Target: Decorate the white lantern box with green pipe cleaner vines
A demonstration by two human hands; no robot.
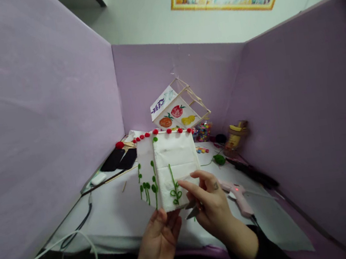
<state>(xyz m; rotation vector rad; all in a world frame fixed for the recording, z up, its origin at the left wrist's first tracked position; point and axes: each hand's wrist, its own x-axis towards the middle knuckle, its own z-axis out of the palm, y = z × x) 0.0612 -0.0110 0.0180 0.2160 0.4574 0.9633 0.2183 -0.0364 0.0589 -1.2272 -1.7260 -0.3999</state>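
Observation:
My left hand [159,238] grips a white box-shaped lantern [176,150] from below, thumb at its bottom edge. Small red pom-poms line the top rim, and green stems with round leaves decorate the left side. On the front panel is a green looped stem [174,187], apparently of fuzzy wire. The fingers of my right hand [210,197] reach to this stem, with index finger and thumb near its upper part. Tucked in the same hand is a pair of scissors [191,212], blades pointing left; its handles are hidden by my palm.
Behind hangs a stick-framed lantern [178,107] with painted fruit. A pink glue gun [239,197] with a red light lies at right, near a green yarn-like bundle [219,159] and a yellow-capped jar [235,136]. Black flat items [121,159] and a white cable [93,252] are left. Purple panels enclose the table.

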